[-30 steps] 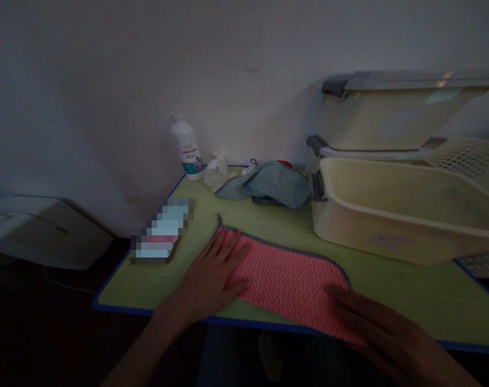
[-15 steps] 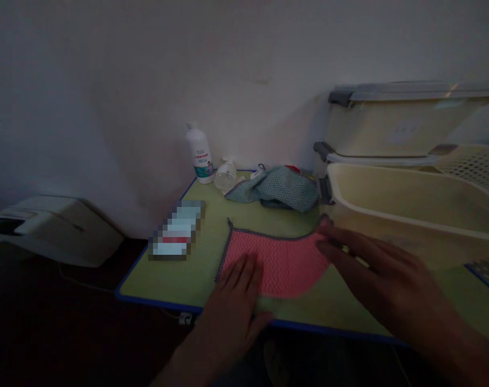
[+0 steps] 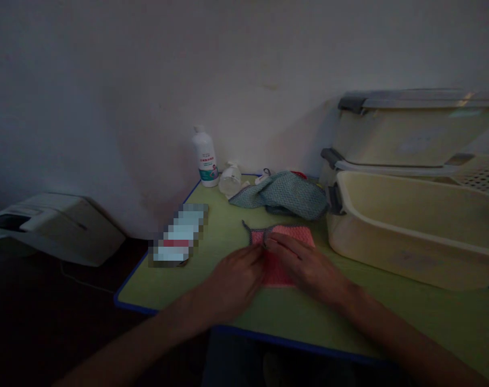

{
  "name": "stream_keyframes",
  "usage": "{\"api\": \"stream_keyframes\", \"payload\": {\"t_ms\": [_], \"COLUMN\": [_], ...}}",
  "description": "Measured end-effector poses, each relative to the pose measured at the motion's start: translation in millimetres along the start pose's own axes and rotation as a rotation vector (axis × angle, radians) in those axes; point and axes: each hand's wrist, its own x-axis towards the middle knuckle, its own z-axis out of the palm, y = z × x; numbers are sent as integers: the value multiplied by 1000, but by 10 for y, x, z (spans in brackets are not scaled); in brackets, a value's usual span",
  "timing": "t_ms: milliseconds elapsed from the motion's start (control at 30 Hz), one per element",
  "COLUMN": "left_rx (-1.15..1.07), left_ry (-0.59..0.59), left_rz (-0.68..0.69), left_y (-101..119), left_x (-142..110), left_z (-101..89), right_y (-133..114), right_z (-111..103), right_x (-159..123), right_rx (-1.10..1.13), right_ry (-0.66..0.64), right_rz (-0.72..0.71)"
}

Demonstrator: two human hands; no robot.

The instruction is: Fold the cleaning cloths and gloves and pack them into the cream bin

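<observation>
On the table (image 3: 180, 295) lies a pink cleaning cloth (image 3: 282, 277) with a dark checked border, folded so that its right part lies over the left. My left hand (image 3: 238, 277) is closed at the fold's left edge, its fingers together on the cloth and partly hidden. Across the top layer reaches my right hand (image 3: 313, 269), with its fingers close together and their tips gripping the turned-over dark edge. The fingertips of both hands nearly meet there. A corner loop sticks out at the cloth's upper left.
A crumpled blue-grey cloth (image 3: 293, 194) lies behind, beside a clear pump bottle (image 3: 230, 180) and a white bottle (image 3: 206, 158). At left is a pixelated phone-like object (image 3: 182, 234). An open cream bin (image 3: 389, 252) stands right, with a lidded box (image 3: 405, 131) behind it.
My right hand has carried the cloth's right edge leftward, folding it over. My left hand has shifted from lying spread on the cloth to closing at its edge. The view has moved slightly.
</observation>
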Motion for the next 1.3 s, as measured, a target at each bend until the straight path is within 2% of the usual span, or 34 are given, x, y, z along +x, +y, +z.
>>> {"api": "stream_keyframes", "payload": {"t_ms": [67,133,233,333,500,600,700,867,1000,1300], "left_rx": [-11,-4,-21,-72,-124,-149,-166,-216,-198,-157], "left_ry": [-11,4,39,38,23,-2,-14,-1,0,-44], "left_rz": [32,26,-18,-46,-60,-79,-108,-145,-85,8], "left_y": [-262,-444,-552,-553,-556,-568,-565,-545,-550,-575], "left_x": [-26,-16,7,9,10,12,7,-7,-23,-46], "left_z": [-62,-53,43,126,132,124,126,123,110,70], "right_y": [-17,-49,-100,-134,-161,-173,-175,-146,-106,-40], "right_z": [53,82,88,81,85,108,125,92,38,-25], "right_x": [-56,-63,-40,-28,-30,-43,-66,-80,-63,-40], "right_rx": [84,141,121,91,189,220,278,387,507,585], "right_ry": [37,20,-84,-137,-25,-116,-225,-274,-382,-396], "right_rz": [63,121,167,187,92,35,59,73,109,88]}}
